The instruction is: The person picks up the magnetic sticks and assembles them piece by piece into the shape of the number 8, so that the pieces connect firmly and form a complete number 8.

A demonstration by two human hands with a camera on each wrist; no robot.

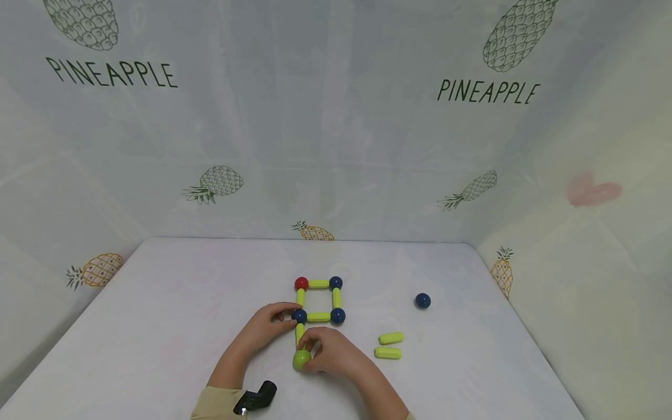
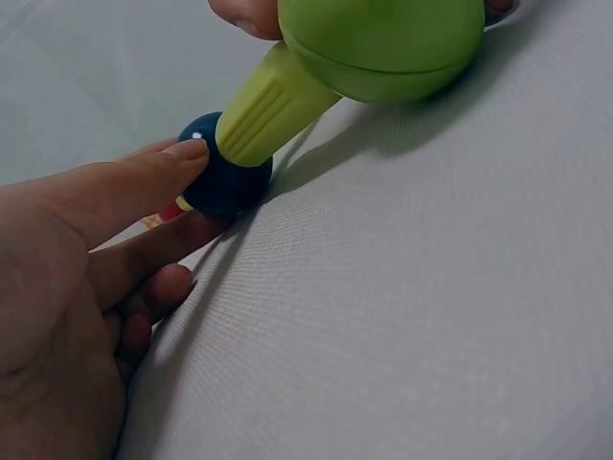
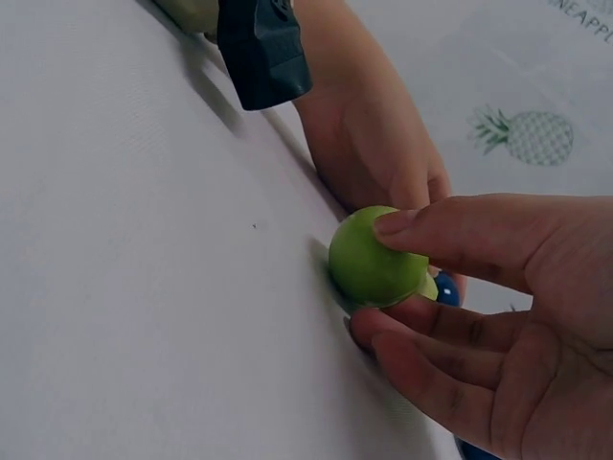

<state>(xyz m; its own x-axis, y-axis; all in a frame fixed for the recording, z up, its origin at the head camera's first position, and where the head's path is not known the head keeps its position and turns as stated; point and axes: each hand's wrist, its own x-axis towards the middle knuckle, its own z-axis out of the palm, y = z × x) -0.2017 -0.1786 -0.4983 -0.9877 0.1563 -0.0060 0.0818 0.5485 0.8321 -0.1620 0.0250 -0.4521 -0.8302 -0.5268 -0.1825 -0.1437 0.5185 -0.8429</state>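
Observation:
On the white table lies a square of yellow-green rods with a red ball (image 1: 301, 283) at its far left corner and blue balls at the others. My left hand (image 1: 264, 328) pinches the near-left blue ball (image 2: 225, 182) between thumb and fingers. From that ball a ribbed yellow-green rod (image 2: 273, 105) runs toward me and meets a green ball (image 1: 301, 361). My right hand (image 1: 334, 351) holds this green ball, thumb on one side and fingers on the other, as the right wrist view shows.
Two loose yellow-green rods, one (image 1: 391, 338) behind the other (image 1: 388, 353), lie right of my right hand. Farther right sits a single blue ball (image 1: 422, 301). A black wrist device (image 1: 256, 398) sticks out from my left sleeve. Pineapple-print cloth (image 1: 336, 146) surrounds the table.

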